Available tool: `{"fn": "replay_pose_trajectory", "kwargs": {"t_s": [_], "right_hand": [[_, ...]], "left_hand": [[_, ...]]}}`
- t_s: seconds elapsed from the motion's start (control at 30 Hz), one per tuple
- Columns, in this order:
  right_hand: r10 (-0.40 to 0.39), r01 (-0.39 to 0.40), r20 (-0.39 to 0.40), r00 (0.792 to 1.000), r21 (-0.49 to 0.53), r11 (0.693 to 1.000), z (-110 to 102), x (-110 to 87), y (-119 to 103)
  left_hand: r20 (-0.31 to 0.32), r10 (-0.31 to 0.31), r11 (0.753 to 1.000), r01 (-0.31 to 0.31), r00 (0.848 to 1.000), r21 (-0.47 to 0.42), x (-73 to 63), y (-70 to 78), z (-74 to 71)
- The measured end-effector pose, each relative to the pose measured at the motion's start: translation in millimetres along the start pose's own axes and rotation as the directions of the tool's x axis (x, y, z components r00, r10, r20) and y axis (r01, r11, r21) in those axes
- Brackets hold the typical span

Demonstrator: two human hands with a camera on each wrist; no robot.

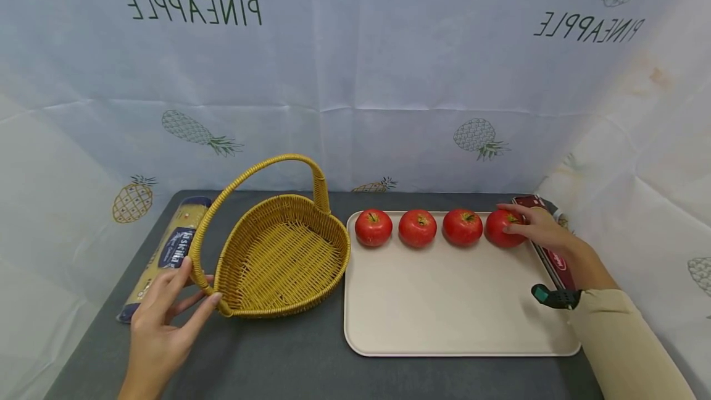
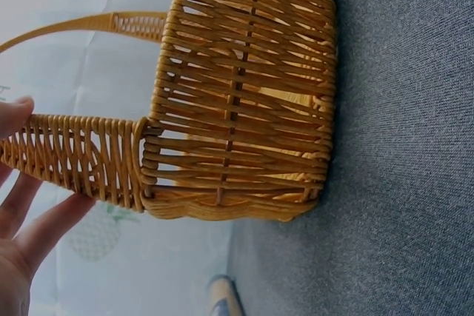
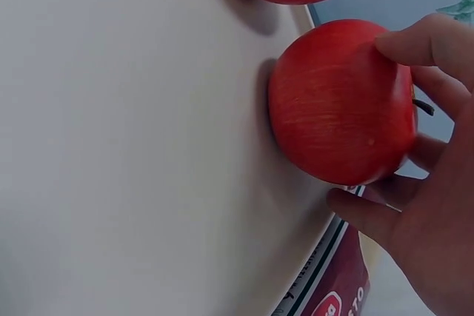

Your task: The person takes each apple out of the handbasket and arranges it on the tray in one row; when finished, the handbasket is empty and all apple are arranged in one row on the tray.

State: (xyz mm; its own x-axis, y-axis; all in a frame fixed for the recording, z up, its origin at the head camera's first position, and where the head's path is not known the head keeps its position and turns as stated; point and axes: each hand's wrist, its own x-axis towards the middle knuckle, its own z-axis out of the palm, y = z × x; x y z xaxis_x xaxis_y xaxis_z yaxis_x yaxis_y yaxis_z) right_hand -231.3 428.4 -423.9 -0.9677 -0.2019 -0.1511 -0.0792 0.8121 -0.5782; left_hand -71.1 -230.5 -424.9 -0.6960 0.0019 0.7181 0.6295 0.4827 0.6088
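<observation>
A yellow wicker basket (image 1: 283,258) with an arched handle stands left of the middle on the dark table. My left hand (image 1: 166,320) pinches the lower left end of the handle between thumb and fingers; the left wrist view shows this grip on the woven handle (image 2: 74,157). At the far right of a cream tray (image 1: 444,301), my right hand (image 1: 547,231) has its thumb and fingers around a red apple (image 3: 337,109) at the end of a row. Three more red apples (image 1: 417,228) line the tray's back edge to its left.
Behind and left of the basket lies a long pasta packet (image 1: 178,245) with a blue label. A dark red box (image 1: 561,267) sits along the tray's right edge, partly hidden by my right forearm. Pineapple-print cloth (image 1: 389,66) hangs behind the table.
</observation>
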Motion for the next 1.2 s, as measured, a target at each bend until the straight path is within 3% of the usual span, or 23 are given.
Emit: {"fn": "replay_pose_trajectory", "kwargs": {"t_s": [0.3, 0.63, 0.8, 1.03, 1.2], "right_hand": [[-0.037, 0.036, 0.01, 0.999, 0.099, 0.994, -3, -8.1, -4], [-0.012, 0.012, -0.014, 1.0, -0.019, 1.0, -6, -15.0, -22], [-0.05, 0.046, -0.047, 0.998, -0.078, 0.996, -6, -18.0, -40], [-0.139, 0.125, -0.085, 0.987, -0.152, 0.981, -6, -25.1, -81], [-0.226, 0.203, -0.114, 0.967, -0.185, 0.962, -4, -35.7, -110]], "left_hand": [[-0.037, 0.031, 0.998, -0.028, 0.999, 0.064, -3.6, -1.1, 1.6], [-0.094, 0.065, 0.981, -0.047, 0.993, 0.188, -0.4, 3.7, 1.0], [-0.106, 0.179, 0.943, -0.14, 0.978, 0.302, 20.8, 16.3, 0.2], [-0.049, 0.388, 0.862, -0.343, 0.92, 0.373, 64.1, 49.5, 8.5], [0.023, 0.452, 0.816, -0.423, 0.892, 0.394, 87.9, 71.0, 23.3]]}}
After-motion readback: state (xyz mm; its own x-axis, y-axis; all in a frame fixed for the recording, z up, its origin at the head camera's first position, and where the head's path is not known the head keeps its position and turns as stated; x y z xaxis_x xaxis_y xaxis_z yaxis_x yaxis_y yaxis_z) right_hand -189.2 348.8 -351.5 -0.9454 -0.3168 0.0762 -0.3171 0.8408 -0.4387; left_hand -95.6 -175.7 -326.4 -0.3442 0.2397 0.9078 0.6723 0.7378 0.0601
